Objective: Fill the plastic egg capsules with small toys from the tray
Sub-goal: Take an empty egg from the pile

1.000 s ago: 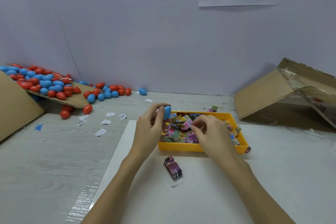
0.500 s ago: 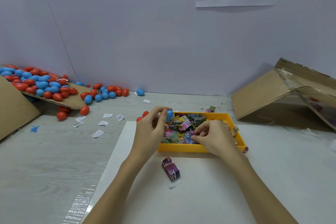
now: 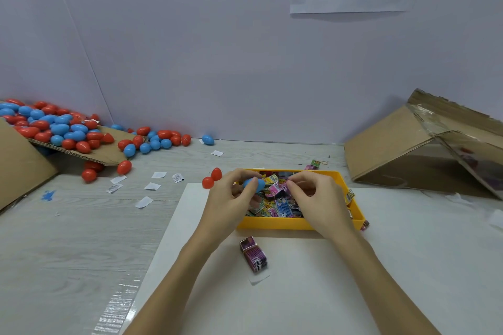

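nearest the camera, a purple toy packet [image 3: 253, 254] lies on the white sheet [image 3: 299, 294], just below and between both wrists. above it the left hand [image 3: 231, 198] pinches a blue egg capsule half [image 3: 253, 184] between thumb and fingertips, over the left end of the yellow tray [image 3: 294, 223]. right hand [image 3: 318, 198] sits just beside it, fingers curled, pinching a pink wrapped toy [image 3: 277, 188] that nearly touches the capsule half. under both hands the tray is full of small wrapped toys [image 3: 277, 208].

step in hand, as i read it: loading the toy into the open half. next move calls for lining the packet up with the opening and pushing it fully in; likely needs folding so it does not jam the seam. the opening is hidden, so i cannot tell if anything is inside.

just left of the left hand, two red egg pieces [image 3: 211, 178] lie on the table, probably the mating half. far left, a heap of red and blue eggs [image 3: 68, 133] on a cardboard flap [image 3: 103, 155]. far right, a tipped cardboard box [image 3: 408, 149].
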The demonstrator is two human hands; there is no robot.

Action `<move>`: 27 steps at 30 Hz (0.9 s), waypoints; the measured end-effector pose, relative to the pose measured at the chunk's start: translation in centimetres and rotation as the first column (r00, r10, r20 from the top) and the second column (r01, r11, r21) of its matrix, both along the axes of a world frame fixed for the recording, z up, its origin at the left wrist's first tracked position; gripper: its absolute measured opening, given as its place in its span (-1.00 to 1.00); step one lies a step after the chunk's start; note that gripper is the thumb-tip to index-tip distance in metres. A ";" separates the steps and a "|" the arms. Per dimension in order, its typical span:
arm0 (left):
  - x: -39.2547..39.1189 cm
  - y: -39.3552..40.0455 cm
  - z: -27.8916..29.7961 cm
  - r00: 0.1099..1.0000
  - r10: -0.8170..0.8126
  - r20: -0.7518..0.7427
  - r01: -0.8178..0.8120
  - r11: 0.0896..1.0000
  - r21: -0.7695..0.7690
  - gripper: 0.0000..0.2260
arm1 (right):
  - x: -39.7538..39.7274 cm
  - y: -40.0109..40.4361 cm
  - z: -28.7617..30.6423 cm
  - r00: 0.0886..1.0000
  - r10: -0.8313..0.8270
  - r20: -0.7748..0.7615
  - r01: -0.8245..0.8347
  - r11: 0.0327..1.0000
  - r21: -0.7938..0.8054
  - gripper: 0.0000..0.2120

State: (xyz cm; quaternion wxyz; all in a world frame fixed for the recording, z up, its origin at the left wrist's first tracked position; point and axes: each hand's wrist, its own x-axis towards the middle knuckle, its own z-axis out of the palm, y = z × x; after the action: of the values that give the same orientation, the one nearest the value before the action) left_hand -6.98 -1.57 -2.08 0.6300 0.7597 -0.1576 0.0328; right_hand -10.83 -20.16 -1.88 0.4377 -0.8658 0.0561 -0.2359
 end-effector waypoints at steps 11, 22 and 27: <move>-0.6 -0.7 -0.4 0.990 0.036 0.135 -0.049 0.994 0.094 -0.72 | -0.5 1.6 0.3 0.969 0.221 0.110 -0.231 0.970 0.081 -0.67; -0.4 -0.4 0.3 1.000 -0.007 0.015 0.009 0.997 -0.083 -0.98 | -0.4 1.7 0.3 0.962 0.260 0.087 -0.271 0.952 0.141 -0.65; -0.5 -0.2 0.3 0.999 -0.018 0.034 0.020 0.999 -0.051 -0.91 | -0.3 1.4 0.5 0.953 0.300 0.048 -0.294 0.872 0.391 -0.91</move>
State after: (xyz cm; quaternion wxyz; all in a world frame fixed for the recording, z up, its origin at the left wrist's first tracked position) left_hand -7.45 -1.76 -1.79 0.6468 0.7412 -0.1743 0.0437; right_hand -11.16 -18.72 -1.40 0.6331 -0.7601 -0.0281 -0.1436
